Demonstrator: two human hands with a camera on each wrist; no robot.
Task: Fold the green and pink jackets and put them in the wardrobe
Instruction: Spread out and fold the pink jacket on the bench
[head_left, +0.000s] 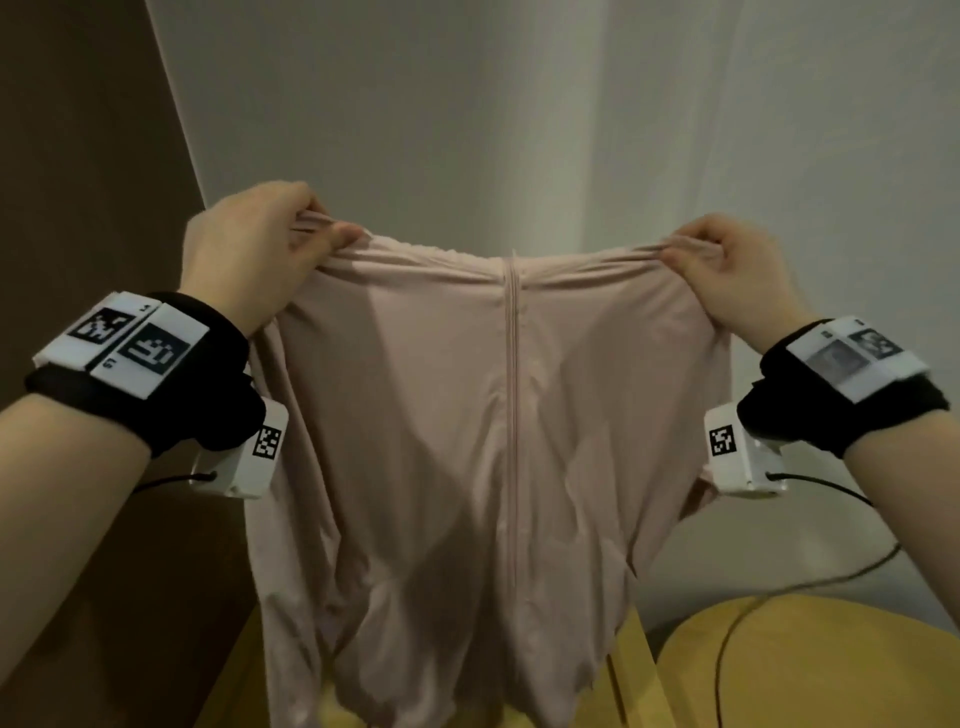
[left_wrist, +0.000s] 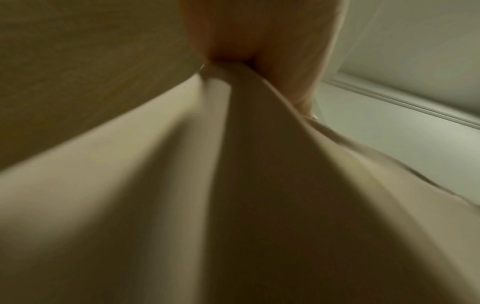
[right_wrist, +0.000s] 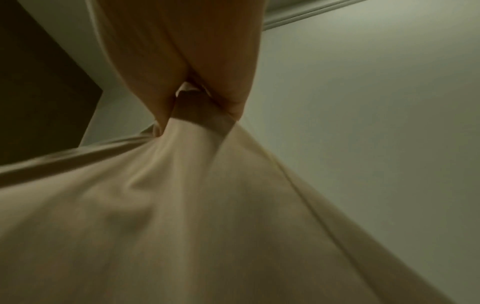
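Up in front of a pale wall (head_left: 519, 104), the pink jacket (head_left: 467, 415) hangs spread out between the two hands, held clear of the yellow wooden worktop (head_left: 779, 654) below it. At the jacket's upper left corner, the left hand (head_left: 249, 249) has its fingers and thumb curled round a bunch of the top edge, so it is closed on the fabric. On the other corner the right hand (head_left: 727, 270) pinches the cloth in the same way. Between them the top edge sags slightly, and a closed zip (head_left: 514, 389) runs straight down the middle of the jacket. Its lower part falls in loose folds, and the hem hangs in front of the worktop's near edge; whether it touches the wood cannot be told.

From the left wrist, the blurred fabric (left_wrist: 233, 205) fans downward out of the grip of the hand (left_wrist: 259, 37). From the right wrist, the cloth (right_wrist: 182, 205) is gathered tight where the fingers (right_wrist: 145, 72) and thumb clamp it.

Both wrists wear black bands with white marker blocks (head_left: 124, 343), and a dark cable (head_left: 810, 587) trails from the right one down across the worktop. A brown panel (head_left: 78, 182) stands on the left
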